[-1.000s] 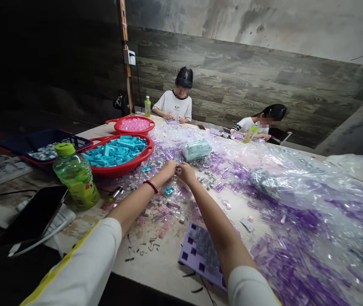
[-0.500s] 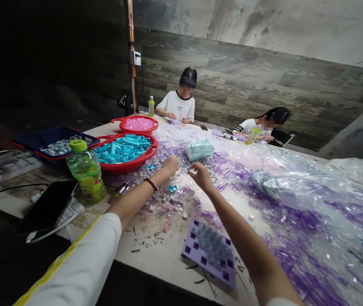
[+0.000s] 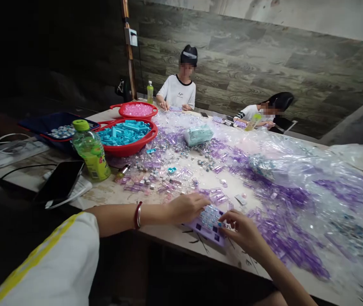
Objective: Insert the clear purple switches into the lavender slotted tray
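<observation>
Both hands (image 3: 186, 207) now back at purple tray (image 3: 207, 231).

Obscured, by my view: purple gridded plastic tray (image 3: 207, 231) half under my left hand (image 3: 186, 207); held piece too small to tell

Your left hand (image 3: 186, 207) and right hand (image 3: 243, 231) rest on purple tray (image 3: 207, 229) with darker purple squares, clear pale-blue pieces in its cells. Red band (image 3: 137, 215) on your left wrist. Your sleeve (image 3: 50, 263) white, yellow stripe. Scattered pieces (image 3: 181, 170) clear lilac and purple over pale table (image 3: 168, 242). Red basin (image 3: 127, 136) holds turquoise blocks; second red basin (image 3: 137, 110) holds pink ones. Bottle (image 3: 91, 151) green, lime cap, yellow-green label. Phone (image 3: 59, 182) black. Wall (image 3: 264, 68) grey wood-grain.
</observation>
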`<state>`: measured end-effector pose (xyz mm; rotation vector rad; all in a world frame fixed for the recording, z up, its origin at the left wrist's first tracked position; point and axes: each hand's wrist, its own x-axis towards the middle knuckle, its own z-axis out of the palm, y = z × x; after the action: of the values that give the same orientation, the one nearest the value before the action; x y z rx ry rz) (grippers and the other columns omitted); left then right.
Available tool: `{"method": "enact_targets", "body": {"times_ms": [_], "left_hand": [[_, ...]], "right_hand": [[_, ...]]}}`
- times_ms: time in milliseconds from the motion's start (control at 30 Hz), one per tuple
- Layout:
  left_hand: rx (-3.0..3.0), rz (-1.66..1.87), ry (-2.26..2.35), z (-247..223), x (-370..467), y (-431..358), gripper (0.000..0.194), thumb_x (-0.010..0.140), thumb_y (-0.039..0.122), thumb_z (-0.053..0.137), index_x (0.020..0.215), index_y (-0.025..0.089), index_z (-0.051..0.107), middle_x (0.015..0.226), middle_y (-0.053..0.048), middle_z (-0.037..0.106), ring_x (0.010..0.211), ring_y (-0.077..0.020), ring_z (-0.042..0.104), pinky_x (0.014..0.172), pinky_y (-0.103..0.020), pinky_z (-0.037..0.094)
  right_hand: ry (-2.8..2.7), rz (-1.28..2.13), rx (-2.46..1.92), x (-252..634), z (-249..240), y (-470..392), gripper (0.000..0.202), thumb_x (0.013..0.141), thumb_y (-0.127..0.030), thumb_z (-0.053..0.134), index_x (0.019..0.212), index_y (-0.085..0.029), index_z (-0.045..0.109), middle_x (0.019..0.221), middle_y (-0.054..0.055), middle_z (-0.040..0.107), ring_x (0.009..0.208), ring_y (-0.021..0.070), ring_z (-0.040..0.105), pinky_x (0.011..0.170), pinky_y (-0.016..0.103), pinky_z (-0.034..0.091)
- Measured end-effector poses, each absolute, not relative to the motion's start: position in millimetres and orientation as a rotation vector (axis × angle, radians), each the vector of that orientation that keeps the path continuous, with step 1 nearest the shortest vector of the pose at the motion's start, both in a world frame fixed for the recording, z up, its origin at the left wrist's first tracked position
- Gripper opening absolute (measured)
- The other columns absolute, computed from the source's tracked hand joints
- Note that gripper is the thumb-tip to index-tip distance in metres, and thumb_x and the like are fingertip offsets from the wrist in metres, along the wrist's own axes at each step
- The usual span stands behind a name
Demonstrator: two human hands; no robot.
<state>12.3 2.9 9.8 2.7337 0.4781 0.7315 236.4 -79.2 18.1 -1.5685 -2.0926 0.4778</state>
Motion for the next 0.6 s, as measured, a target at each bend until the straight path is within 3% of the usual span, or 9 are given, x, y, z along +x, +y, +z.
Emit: {"method": "enact_targets", "body": {"times_ms": [233, 367, 600], "left_hand": [[2.755, 0.762, 0.491, 0.9, 13.1, 4.0, 0.02, 0.091, 0.011, 0.044, 0.108, 0.012, 0.054, 0.104, -0.008, 0.063, 0.102, -0.0176, 0.056, 0.098, -0.032, 0.043], [2.756, 0.751, 0.457, 0.1, 12.8, 2.2, 0.022, 0.089, 0.008, 0.043, 0.109, 0.011, 0.053, 0.103, -0.009, 0.062, 0.102, -0.018, 0.055, 0.098, -0.033, 0.043], [2.724, 0.744, 0.432, -2.5, 10.5, 2.9, 0.027, 0.089, 0.006, 0.04, 0.113, 0.013, 0.051, 0.106, -0.008, 0.061, 0.102, -0.0195, 0.053, 0.095, -0.036, 0.045]], "right_hand": [[-2.148, 0.496, -1.485, 243.1, 16.2, -81.8, 0.015, 0.077, -0.017, 0.058, 0.088, -0.022, 0.068, 0.072, 0.001, 0.057, 0.058, 0.0139, 0.054, 0.052, 0.026, 0.047], [-2.184, 0.517, -1.479, 241.0, 23.9, -89.3, 0.023, 0.081, -0.015, 0.052, 0.096, -0.021, 0.068, 0.082, 0.004, 0.06, 0.062, 0.0132, 0.056, 0.056, 0.026, 0.049], [-2.203, 0.499, -1.532, 234.8, 31.8, -93.8, 0.026, 0.079, -0.013, 0.057, 0.102, -0.02, 0.065, 0.091, 0.005, 0.06, 0.071, 0.0136, 0.057, 0.064, 0.026, 0.049]]}}
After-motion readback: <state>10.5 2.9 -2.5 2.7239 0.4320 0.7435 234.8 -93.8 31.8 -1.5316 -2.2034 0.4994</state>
